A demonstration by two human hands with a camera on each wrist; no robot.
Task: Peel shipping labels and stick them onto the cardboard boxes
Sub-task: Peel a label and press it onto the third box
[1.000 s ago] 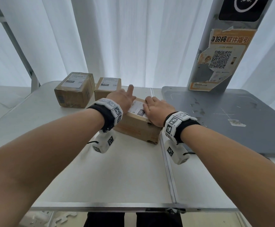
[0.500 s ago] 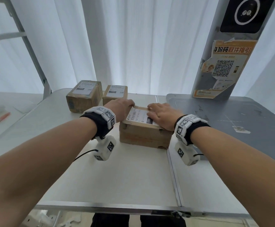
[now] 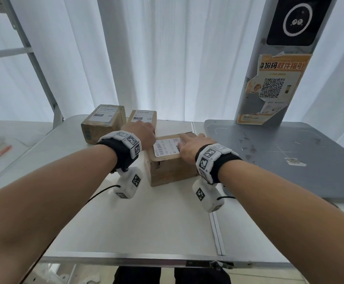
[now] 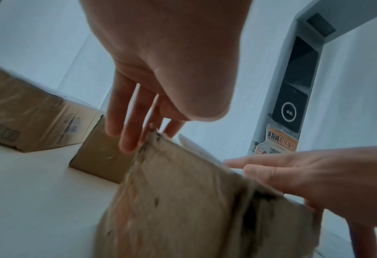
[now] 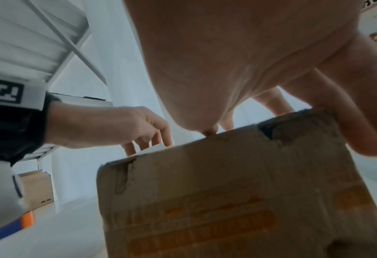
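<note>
Pressing flat-fingered, the shipping label (image 3: 167, 147) is smoothed onto the near cardboard box (image 3: 172, 171) on the worktop (image 3: 146, 222) by the right hand (image 3: 189, 149) and left hand (image 3: 141, 134), nothing gripped; uneven pressure could probably leave wrinkles.

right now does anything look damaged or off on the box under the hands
Yes. The near brown cardboard box is worn: its top front edge is torn and notched, with dark scuffs at a corner. Its white shipping label lies flat.
</note>
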